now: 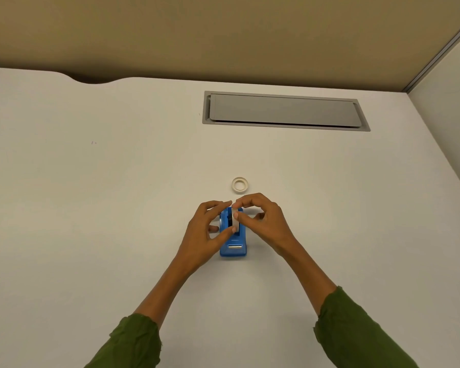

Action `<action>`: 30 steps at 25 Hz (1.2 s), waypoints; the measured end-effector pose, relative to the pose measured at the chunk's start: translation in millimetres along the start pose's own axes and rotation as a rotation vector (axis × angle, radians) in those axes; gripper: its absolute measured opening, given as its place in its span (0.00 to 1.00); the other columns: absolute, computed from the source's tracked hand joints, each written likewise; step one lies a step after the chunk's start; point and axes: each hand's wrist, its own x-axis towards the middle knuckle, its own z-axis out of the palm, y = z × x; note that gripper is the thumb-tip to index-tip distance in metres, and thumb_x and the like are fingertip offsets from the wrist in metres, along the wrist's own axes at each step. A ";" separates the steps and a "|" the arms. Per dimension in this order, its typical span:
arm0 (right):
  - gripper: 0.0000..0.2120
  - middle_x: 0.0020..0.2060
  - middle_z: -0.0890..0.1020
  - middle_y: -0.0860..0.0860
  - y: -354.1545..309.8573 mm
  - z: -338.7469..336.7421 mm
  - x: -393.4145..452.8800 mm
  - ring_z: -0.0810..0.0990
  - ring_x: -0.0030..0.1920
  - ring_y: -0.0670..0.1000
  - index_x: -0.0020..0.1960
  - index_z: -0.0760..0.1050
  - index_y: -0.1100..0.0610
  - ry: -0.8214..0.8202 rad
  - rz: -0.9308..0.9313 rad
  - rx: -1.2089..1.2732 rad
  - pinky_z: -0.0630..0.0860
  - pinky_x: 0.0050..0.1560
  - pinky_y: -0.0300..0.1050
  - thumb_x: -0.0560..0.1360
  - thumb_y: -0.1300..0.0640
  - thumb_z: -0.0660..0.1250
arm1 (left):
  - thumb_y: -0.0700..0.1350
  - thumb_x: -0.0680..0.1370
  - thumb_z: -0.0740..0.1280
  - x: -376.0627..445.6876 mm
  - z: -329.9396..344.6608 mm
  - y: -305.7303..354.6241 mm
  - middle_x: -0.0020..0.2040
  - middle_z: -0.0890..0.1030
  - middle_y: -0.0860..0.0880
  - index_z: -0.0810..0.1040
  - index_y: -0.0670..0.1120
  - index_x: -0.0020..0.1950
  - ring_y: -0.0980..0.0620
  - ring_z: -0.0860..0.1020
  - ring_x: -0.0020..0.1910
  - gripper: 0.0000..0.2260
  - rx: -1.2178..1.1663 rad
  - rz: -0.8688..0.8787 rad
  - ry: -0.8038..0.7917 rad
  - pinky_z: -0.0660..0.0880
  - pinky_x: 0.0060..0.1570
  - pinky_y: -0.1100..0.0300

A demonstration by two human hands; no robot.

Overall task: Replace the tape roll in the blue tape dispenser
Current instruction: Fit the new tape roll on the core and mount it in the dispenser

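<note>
Blue plastic dispenser (234,247) cradles a white tape ring (235,221), both hands pinching.

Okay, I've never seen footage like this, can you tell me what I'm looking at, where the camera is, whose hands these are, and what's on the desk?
There is one picture, taken by a wide-angle camera worn on a person's head, looking forward and down. No machine is involved: the two arms in green sleeves are that person's own. On the white desk stands a blue dispenser, its cutter end towards the camera. The left hand and right hand meet over it, both pinching a white tape roll that stands on edge in its slot. A second roll lies flat just beyond the hands, untouched. Farther back is a grey cable hatch set into the desk.
</note>
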 end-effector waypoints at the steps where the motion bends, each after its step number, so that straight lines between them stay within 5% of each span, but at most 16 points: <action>1: 0.05 0.47 0.81 0.48 0.7 1.1 2.3 0.78 0.50 0.47 0.47 0.79 0.52 0.020 0.024 0.000 0.74 0.43 0.37 0.71 0.56 0.71 | 0.46 0.72 0.70 -1.3 0.6 -0.6 0.62 0.70 0.50 0.70 0.51 0.65 0.52 0.73 0.57 0.23 0.004 0.002 0.000 0.74 0.45 0.74; 8: 0.06 0.45 0.82 0.52 1.0 2.1 6.1 0.79 0.47 0.48 0.46 0.79 0.55 0.085 0.125 0.096 0.75 0.48 0.39 0.71 0.54 0.70 | 0.46 0.71 0.70 -2.4 2.3 0.5 0.63 0.71 0.46 0.73 0.48 0.64 0.52 0.73 0.57 0.21 0.020 -0.013 0.015 0.72 0.48 0.75; 11: 0.09 0.50 0.81 0.52 6.8 -2.2 -1.0 0.78 0.52 0.49 0.51 0.79 0.55 -0.016 0.096 0.111 0.76 0.51 0.44 0.72 0.54 0.70 | 0.46 0.71 0.70 -1.6 1.8 0.8 0.63 0.71 0.46 0.73 0.48 0.63 0.53 0.72 0.56 0.21 0.011 -0.019 0.019 0.72 0.46 0.77; 15: 0.14 0.54 0.79 0.51 10.6 -4.9 -5.4 0.76 0.55 0.48 0.56 0.75 0.54 -0.109 0.086 0.039 0.75 0.48 0.36 0.71 0.56 0.71 | 0.46 0.71 0.70 -2.4 2.2 0.5 0.62 0.72 0.46 0.73 0.47 0.63 0.52 0.73 0.56 0.21 0.010 -0.017 0.026 0.72 0.46 0.77; 30: 0.03 0.43 0.83 0.48 -4.6 -2.1 3.5 0.79 0.45 0.43 0.45 0.79 0.55 0.037 0.105 0.099 0.73 0.48 0.35 0.73 0.57 0.69 | 0.46 0.72 0.69 -5.1 2.9 1.8 0.60 0.72 0.47 0.74 0.48 0.63 0.51 0.74 0.56 0.20 -0.009 -0.017 0.038 0.73 0.47 0.75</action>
